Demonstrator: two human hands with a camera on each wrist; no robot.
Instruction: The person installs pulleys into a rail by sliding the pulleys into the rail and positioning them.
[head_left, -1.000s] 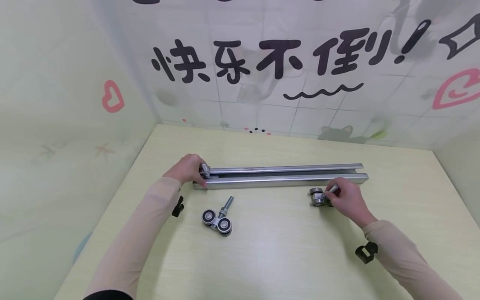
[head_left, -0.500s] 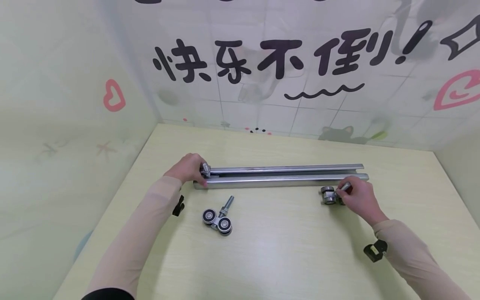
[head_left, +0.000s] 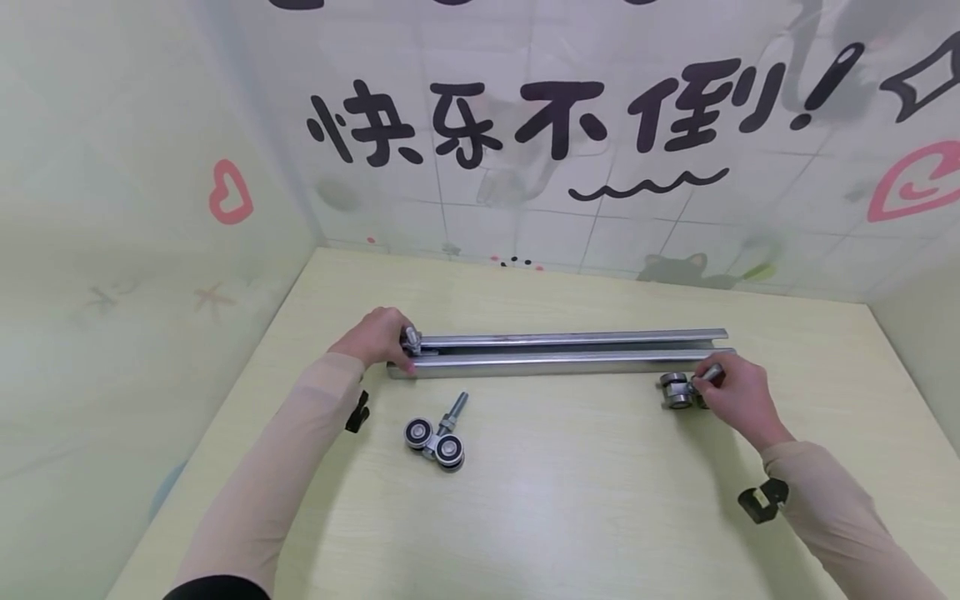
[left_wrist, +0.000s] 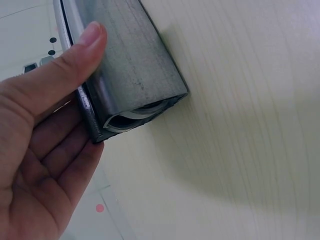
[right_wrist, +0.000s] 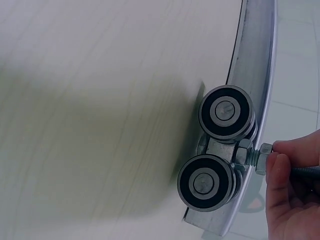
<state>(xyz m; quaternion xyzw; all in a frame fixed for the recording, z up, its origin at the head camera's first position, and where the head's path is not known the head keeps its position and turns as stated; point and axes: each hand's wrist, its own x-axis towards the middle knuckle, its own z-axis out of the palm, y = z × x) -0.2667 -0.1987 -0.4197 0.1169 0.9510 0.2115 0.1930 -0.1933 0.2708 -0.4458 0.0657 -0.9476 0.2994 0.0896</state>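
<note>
A long metal channel rail (head_left: pixel 562 364) lies lengthwise on the table, its slot facing up. At its left end my left hand (head_left: pixel 373 335) grips it, with the thumb on the near wall (left_wrist: pixel 135 55) and the other fingers at the far side. A threaded bolt (head_left: pixel 411 339) stands up from the slot beside that hand; what it joins below is mostly hidden. My right hand (head_left: pixel 738 396) pinches the bolt of a roller trolley (right_wrist: pixel 225 112), whose wheels hang in front of the rail's right end. Another roller trolley (head_left: pixel 448 451) lies on the table in front of the rail.
The pale wooden table (head_left: pixel 555 508) meets a printed back sheet (head_left: pixel 510 221) behind the rail. A pale side sheet (head_left: pixel 150 333) borders it on the left. A black clip-like device (head_left: pixel 763 500) sits at my right wrist.
My right hand has moved to the right along the rail with the pinched roller trolley, toward the rail's right end. The left hand, the rail and the lying trolley stay in place.
</note>
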